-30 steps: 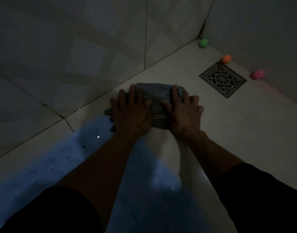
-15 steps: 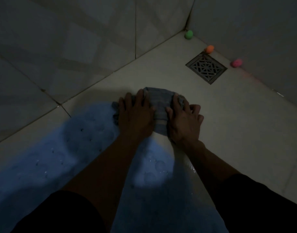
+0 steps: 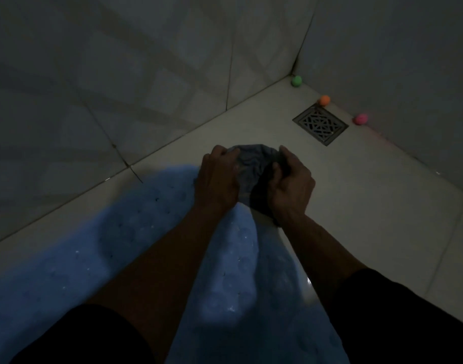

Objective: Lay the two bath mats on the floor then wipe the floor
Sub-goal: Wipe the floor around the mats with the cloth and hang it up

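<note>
A bunched grey cloth (image 3: 254, 164) lies on the pale tiled floor (image 3: 369, 206) at the far end of a light blue bath mat (image 3: 135, 248). My left hand (image 3: 217, 177) grips the cloth's left side with curled fingers. My right hand (image 3: 290, 185) grips its right side, thumb tucked into the folds. The mat lies flat along the wall and runs under both forearms toward me. Only this one mat shows in the dim light.
A square metal floor drain (image 3: 320, 124) sits beyond the cloth. Three small balls lie by the far wall: green (image 3: 296, 81) in the corner, orange (image 3: 324, 100) and pink (image 3: 360, 119). Tiled walls (image 3: 120, 88) close in on the left and behind.
Both hands have gone from lying flat on the cloth to curling round it and gathering it into a bunch. The cloth has slid back from the wall toward the mat's end.
</note>
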